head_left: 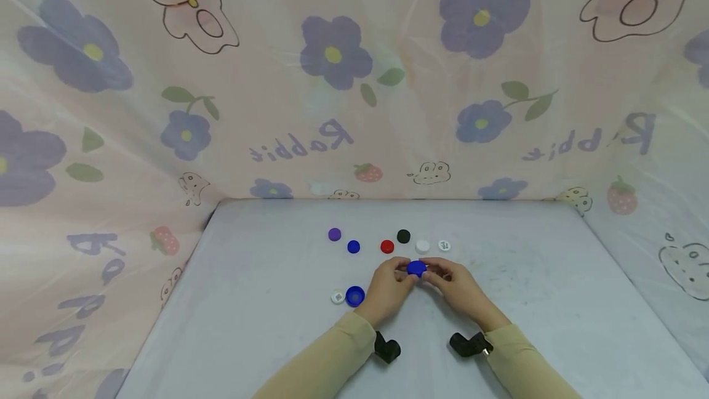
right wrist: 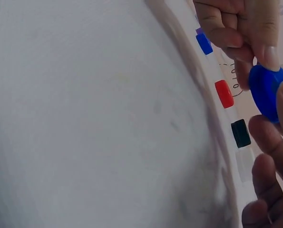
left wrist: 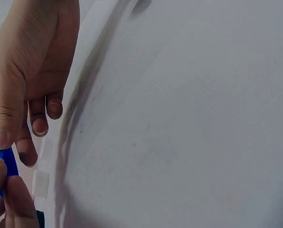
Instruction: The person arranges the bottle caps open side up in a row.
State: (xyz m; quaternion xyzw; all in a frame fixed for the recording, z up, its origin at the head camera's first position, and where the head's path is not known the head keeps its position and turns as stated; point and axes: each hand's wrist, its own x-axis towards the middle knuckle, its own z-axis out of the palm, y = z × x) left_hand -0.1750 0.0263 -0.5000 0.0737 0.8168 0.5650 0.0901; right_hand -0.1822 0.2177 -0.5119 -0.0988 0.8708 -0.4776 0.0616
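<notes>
Both hands meet over the middle of the white table (head_left: 266, 263) and pinch one blue bottle cap (head_left: 416, 268) between them. My left hand (head_left: 401, 270) holds its left side and my right hand (head_left: 432, 271) its right side. The right wrist view shows the blue cap (right wrist: 266, 90) on edge between thumb and fingers of both hands. Only a sliver of the cap (left wrist: 3, 160) shows in the left wrist view.
A loose row of caps lies just beyond the hands: purple (head_left: 335, 234), blue (head_left: 353, 247), red (head_left: 387, 247), black (head_left: 404, 236), white (head_left: 423, 246) and a printed white one (head_left: 444, 245). An upturned blue cap (head_left: 355, 296) and a white cap (head_left: 338, 297) lie left of my left wrist. Flowered fabric walls enclose the table.
</notes>
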